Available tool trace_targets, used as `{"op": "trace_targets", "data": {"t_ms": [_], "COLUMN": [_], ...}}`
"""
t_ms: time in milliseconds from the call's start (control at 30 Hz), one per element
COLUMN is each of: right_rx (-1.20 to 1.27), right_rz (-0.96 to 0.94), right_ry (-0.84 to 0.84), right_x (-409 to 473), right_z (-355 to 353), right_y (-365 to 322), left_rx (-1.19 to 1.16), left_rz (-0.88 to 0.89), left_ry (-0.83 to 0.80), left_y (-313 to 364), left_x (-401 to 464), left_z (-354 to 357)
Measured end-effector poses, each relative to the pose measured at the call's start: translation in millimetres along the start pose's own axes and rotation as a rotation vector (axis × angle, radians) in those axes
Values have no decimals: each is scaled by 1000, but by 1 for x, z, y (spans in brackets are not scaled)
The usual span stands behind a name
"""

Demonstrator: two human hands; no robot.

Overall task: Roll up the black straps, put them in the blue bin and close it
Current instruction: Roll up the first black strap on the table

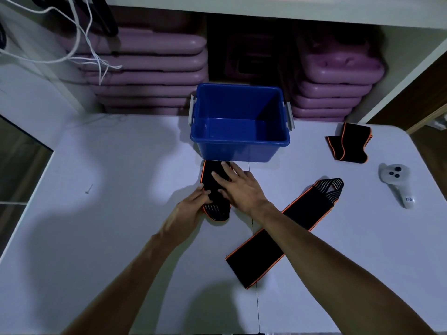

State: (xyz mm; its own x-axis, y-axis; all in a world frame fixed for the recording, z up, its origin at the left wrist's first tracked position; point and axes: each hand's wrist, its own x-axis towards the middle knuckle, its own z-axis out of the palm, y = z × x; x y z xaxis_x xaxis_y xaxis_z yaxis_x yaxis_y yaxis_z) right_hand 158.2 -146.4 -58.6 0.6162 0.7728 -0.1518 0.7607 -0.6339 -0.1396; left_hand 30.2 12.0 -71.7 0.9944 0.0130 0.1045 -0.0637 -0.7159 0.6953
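Head view. A white table (96,238) fills most of the frame. At centre, just below the blue bin (239,122), lies a short black strap (214,189) with orange edging, its far end close against the bin's near wall. Both hands are on it. The right hand (238,187) lies flat across its upper part, fingers straight and spread, pressing down. The left hand (193,205) touches its lower left edge; its fingers (205,193) reach onto the fabric, but whether they pinch the edge or only press it cannot be told.

The bin stands open at upper centre, nothing visible inside it, with grey latches on both sides. No lid shows in the frame.

A second strap (285,230) lies unrolled right of centre, running diagonally from the lower middle up to the right, its striped end toward the upper right; the right forearm crosses over it. A third strap (348,143) lies folded loosely at the upper right of the table, well apart from the others.

Near the right edge rests a white controller (396,182). Behind the table, stacked purple cases (145,68) sit under a shelf, and white cords (79,44) hang at the upper left.
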Motion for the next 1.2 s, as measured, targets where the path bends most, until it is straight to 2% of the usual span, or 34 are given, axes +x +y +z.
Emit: {"op": "trace_targets", "data": {"t_ms": [33,67,167,200,300,433,500,600,700,800,933,1000,1067,1200], "right_rx": [-17,-32,-34,0,209,453,563,761,1048,1113,1298,1307,1252,1209], "right_rz": [1,-4,-14,-18,-56,-127,-132,-60,153,356,494,527,534,532], "right_ry": [-5,-9,-25,-29,-28,-83,-106,-149,103,341,454,490,526,501], "right_x": [0,1,2,1,1,2,-1,-9,-12,-6,6,9,11,11], "right_z": [-1,-1,-1,-1,4,16,18,13,9,5,6,10,12,12], "right_y": [-1,-3,-4,-2,14,30,31,27,8,-9,-21,-23,-23,-21], "left_rx": [-5,-51,35,7,53,42,52,29,62,-4,-276,-362,-383,-269], "left_rz": [39,-7,74,57,61,-114,-261,-473,-536,-615,-620,-624,-623,-617], "left_ry": [-8,-11,51,9,24,72,89,145,187,214,257,264,299,350], "left_y": [-2,6,2,3,1,15,16,13,11,5,5,5,4,1], "left_x": [-4,-6,-5,-4,1,21,37,60,75,82,77,74,73,82], "left_z": [1,-3,-5,-9,-13,-17,-14,-9,-6,-1,-2,-4,-5,-2]}}
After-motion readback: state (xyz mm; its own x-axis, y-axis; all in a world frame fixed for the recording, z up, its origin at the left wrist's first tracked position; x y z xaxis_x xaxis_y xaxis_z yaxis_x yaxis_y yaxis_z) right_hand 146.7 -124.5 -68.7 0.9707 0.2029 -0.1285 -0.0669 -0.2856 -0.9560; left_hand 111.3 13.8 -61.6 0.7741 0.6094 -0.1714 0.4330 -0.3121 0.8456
